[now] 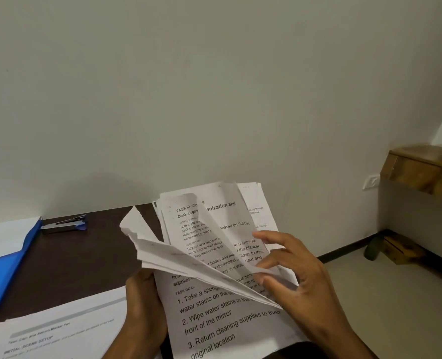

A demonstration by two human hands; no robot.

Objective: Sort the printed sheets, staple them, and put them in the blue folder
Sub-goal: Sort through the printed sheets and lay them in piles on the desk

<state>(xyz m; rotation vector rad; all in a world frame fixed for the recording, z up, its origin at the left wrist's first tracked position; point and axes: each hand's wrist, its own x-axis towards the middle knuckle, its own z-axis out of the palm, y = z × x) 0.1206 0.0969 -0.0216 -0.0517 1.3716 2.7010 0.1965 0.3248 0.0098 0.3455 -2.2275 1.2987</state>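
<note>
Printed sheets (pixel 222 314) are held upright above the near right corner of the worktop (pixel 85 257), closest to the camera. Left hand (pixel 145 304) supports the stack from behind at its lower left edge, fingers curled round the edge of the paper. Right hand (pixel 292 275) is at the stack's right edge; its thumb and fingers pinch several front sheets, which are bent over leftward into a fold pointing toward the left, while the index finger extends across the page behind. One further sheet stands curled upward in the middle of the stack. Text on the exposed page includes "TASK GOAL" and numbered lines.

Loose printed sheet (pixel 59 330) lies flat at the near left edge of the worktop. Blue folder (pixel 10 260) lies open along the left edge, with white paper inside it. Stapler (pixel 64 224), blue and grey, rests at the far edge of the worktop, just beside the folder's far corner and against the wall (pixel 214 86).
</note>
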